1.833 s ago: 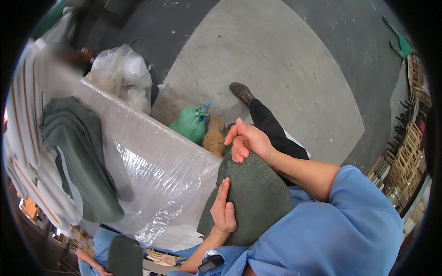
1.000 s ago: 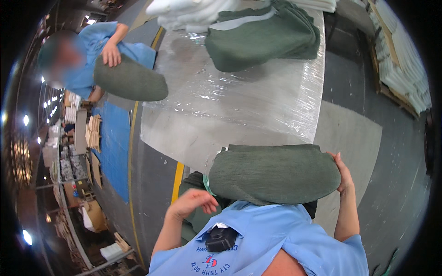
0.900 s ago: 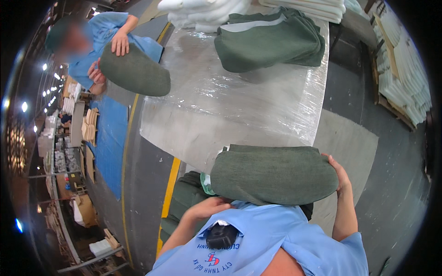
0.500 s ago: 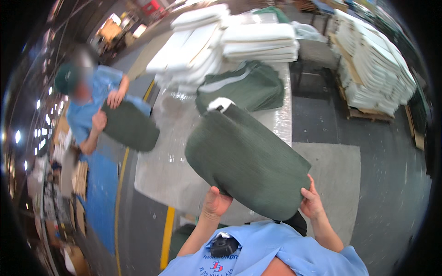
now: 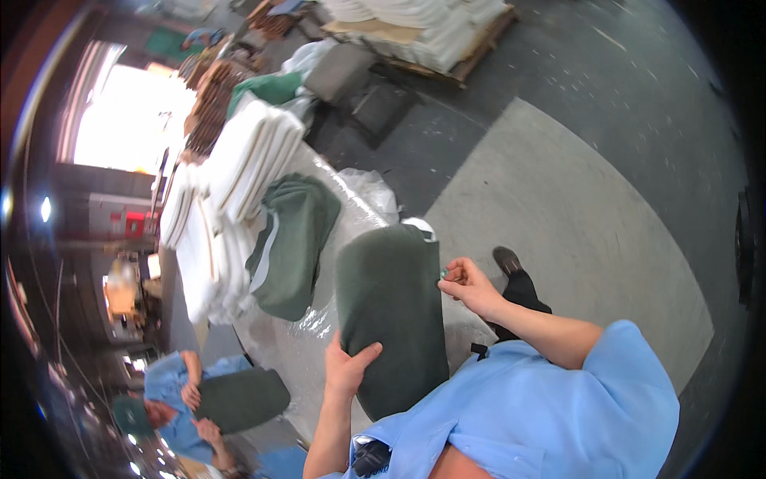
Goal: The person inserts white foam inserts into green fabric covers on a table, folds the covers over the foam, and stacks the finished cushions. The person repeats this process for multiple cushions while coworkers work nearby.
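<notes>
The left forearm (image 5: 328,435) rises from the bottom edge, the left hand (image 5: 349,369) at lower centre, thumb spread rightward. The right forearm (image 5: 550,331) slants up-left to the right hand (image 5: 472,289), right of centre, thumb and fingertips pinched.

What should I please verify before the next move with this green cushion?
1. Left grip secure on the green cushion: ok, the thumb lies over its face near the left edge.
2. Right grip free: not ok, the fingertips pinch a small green item by the cushion's right edge.
3. White material fully covered: not ok, some shows at the cushion's far end.
4. Cushion resting on the wrapped surface: cannot tell, its underside is hidden.
5. Co-worker's hands off this cushion: ok, they are on another green cushion.
</notes>
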Tool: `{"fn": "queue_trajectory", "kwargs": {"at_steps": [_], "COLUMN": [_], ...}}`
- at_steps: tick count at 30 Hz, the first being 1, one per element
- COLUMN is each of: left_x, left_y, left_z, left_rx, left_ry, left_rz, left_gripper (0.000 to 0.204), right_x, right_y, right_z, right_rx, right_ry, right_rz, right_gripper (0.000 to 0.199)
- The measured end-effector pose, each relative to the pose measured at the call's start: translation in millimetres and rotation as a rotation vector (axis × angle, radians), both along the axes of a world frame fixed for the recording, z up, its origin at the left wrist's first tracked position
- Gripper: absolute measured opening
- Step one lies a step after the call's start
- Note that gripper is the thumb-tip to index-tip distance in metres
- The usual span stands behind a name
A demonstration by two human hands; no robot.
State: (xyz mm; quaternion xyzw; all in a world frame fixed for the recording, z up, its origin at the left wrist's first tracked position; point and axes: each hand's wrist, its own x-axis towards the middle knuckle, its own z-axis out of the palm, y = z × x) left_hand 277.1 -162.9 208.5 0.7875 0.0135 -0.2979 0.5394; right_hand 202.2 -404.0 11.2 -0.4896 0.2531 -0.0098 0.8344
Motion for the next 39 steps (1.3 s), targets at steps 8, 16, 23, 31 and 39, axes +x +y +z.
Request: {"fn": "queue_trajectory", "kwargs": {"at_steps": [8, 16, 23, 31, 39], "left_x": [-16, 19, 96, 61, 60], "left_y": [-27, -66, -237, -321, -350], "left_z": [-29, -51, -119, -163, -187], "left_rx": [0.263, 0.197, 0.190, 0.657, 0.832], "left_ry": [0.003, 0.145, 0.150, 0.109, 0.152], "left_rz": [-0.397, -0.787, -0.899, -1.716, -2.013], "left_gripper": [0.069, 0.104, 0.041, 0.025, 0.023], "right_x": [-67, -89, -80, -87, -86], "right_y": [8, -1, -9, -12, -24], "right_z": [-40, -60, -54, -70, -65], "right_rx": [0.381, 0.504, 0.559, 0.664, 0.719], "right_ry": [0.346, 0.295, 0.222, 0.210, 0.110], "right_rz": [-0.105, -0.194, -0.218, -0.237, -0.227], "right_gripper": [0.020, 0.014, 0.026, 0.029, 0.033]}}
